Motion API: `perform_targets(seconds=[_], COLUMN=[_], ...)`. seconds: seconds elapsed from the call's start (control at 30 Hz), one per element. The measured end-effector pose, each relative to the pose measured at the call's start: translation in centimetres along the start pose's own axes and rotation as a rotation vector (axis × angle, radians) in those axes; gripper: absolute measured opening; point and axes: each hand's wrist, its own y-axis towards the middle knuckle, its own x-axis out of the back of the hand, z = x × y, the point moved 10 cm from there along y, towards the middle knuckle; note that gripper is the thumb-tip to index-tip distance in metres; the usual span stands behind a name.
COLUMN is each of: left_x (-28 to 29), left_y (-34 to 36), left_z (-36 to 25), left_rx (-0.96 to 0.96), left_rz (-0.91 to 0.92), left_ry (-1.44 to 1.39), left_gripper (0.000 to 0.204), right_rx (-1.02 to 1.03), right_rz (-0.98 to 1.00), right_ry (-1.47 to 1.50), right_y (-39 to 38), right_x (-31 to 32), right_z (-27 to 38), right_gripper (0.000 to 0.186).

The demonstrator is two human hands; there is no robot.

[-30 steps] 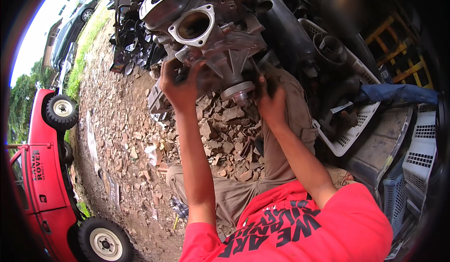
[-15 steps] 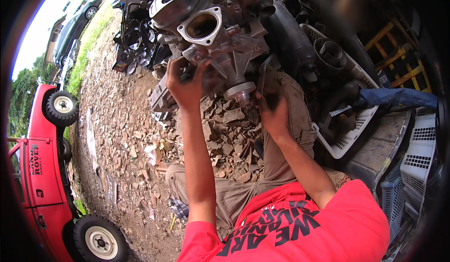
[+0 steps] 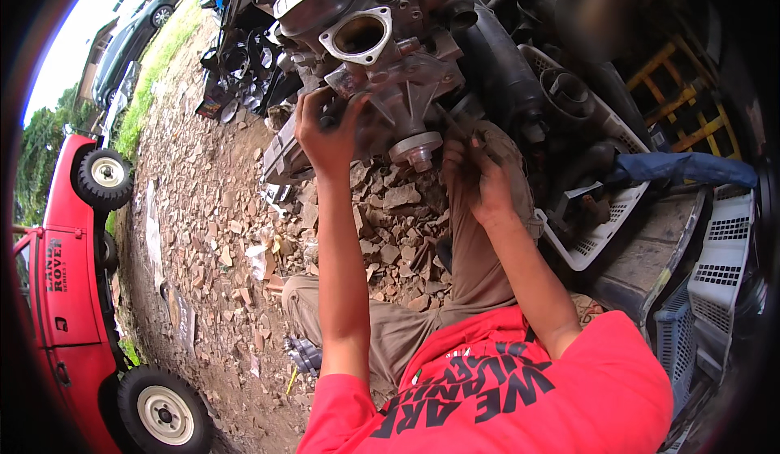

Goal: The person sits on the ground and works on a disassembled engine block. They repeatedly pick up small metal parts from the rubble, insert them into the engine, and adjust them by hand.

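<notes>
Broken brown stones cover the ground (image 3: 231,234). A big red car (image 3: 81,283) with fat black tyres is over on the left. Near me, a person in a red shirt (image 3: 504,381) sits with bent legs. Right in front of them is the dirty metal gearbox (image 3: 406,96). A white crate (image 3: 601,230) full of holes is off to its right. The left hand (image 3: 327,133) is at the gearbox's lower left side, thumb and fingers curved and apart. The right hand (image 3: 487,178) is near the gearbox's round end piece (image 3: 416,147), fingers bent; I can't tell if they pinch something.
</notes>
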Motion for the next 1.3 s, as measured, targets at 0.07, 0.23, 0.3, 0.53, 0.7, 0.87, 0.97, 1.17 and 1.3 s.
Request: perform_targets(seconds=[0.07, 0.23, 0.3, 0.53, 0.7, 0.87, 0.97, 1.17, 1.3], left_x=[0.3, 1.4, 2.2, 7.0, 7.7, 9.1, 9.6, 12.4, 14.3], left_y=[-0.1, -1.2, -4.3, -21.1, -27.5, -30.8, -31.6, -33.0, -35.3], left_z=[-0.5, -0.3, -0.1, 3.1, 2.2, 4.6, 5.1, 4.8, 5.6], left_rx=[-0.048, -0.270, -0.307, 0.230, 0.511, 0.755, 0.789, 1.022, 1.073], left_rz=[0.014, 0.008, 0.021, 0.269, 0.389, 0.324, 0.344, 0.281, 0.342], left_ry=[0.065, 0.226, 0.315, 0.060, -0.133, -0.176, -0.096, -0.184, -0.070], left_gripper=[0.037, 0.055, 0.063, 0.039, 0.026, 0.017, 0.014, 0.024, 0.028], right_rx=[-0.030, 0.025, 0.023, -0.258, -0.437, -0.556, -0.563, -0.676, -0.713], right_rz=[-0.014, -0.132, -0.129, 0.107, 0.377, 0.425, 0.361, 0.315, 0.468], right_ry=[0.072, -0.282, -0.418, -0.835, -1.199, -1.323, -1.370, -1.273, -1.555], right_y=[0.0, -3.4, -5.3, -8.6, -8.1, -8.1, -8.4, -11.5, -11.9], right_x=[0.4, -0.5, 1.1, 2.7, 2.4, 2.4, 3.0, 3.3, 3.8], right_z=[-0.1, 1.0, 0.7, -7.6, -14.9, -19.0, -20.0, -22.8, -23.6], right_gripper=[0.025, 0.020, 0.019, 0.014, 0.013, 0.018, 0.023, 0.036, 0.049])
